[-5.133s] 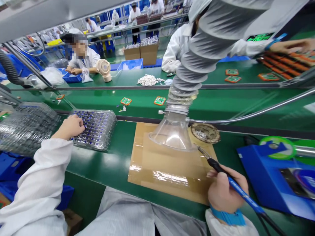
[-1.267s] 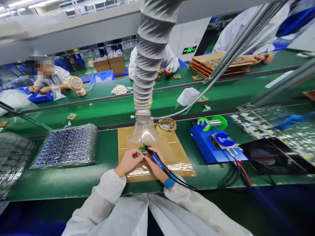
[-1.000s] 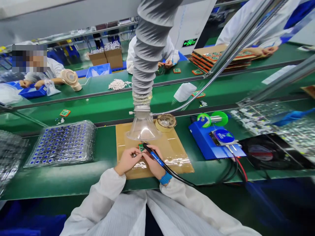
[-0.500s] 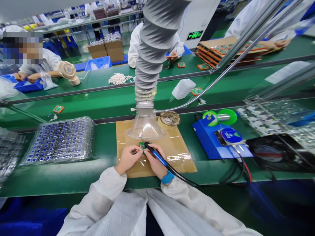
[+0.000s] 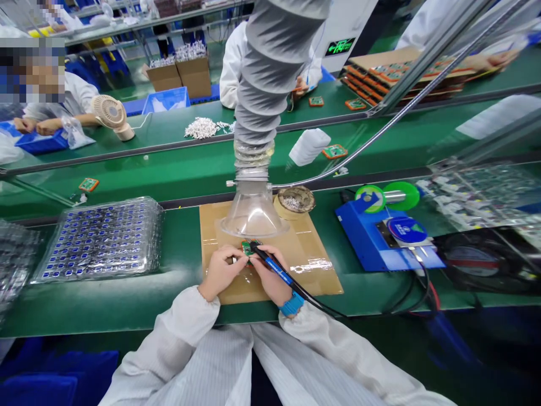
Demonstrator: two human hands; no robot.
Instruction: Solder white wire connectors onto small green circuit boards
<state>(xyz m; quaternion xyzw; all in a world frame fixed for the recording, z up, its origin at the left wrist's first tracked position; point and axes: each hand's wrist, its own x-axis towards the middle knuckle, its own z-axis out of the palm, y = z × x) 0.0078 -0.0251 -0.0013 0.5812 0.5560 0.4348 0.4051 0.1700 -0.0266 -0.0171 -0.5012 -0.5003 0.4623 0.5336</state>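
A small green circuit board [image 5: 245, 246] lies on a taped cardboard mat [image 5: 308, 254], just below a clear fume funnel [image 5: 253, 213]. My left hand [image 5: 222, 269] pinches the board's left side and holds it against the mat. My right hand [image 5: 270, 277] grips a black and blue soldering iron [image 5: 274, 269] like a pen. The iron's tip rests on the board. Its black cable runs off to the right past a blue wrist band [image 5: 291, 304].
A clear blister tray of blue parts [image 5: 101, 239] lies to the left. To the right stand a blue soldering station [image 5: 386, 237], a green solder spool [image 5: 386, 196] and a black fan [image 5: 486, 259]. A tip-cleaner tin [image 5: 297, 201] sits behind the mat. Other people work beyond the conveyor belt [image 5: 190, 169].
Five seconds ago my left hand was on the blister tray; it now holds the board at the mat. Over the last second both hands stay together at the board; the view shifts slightly.
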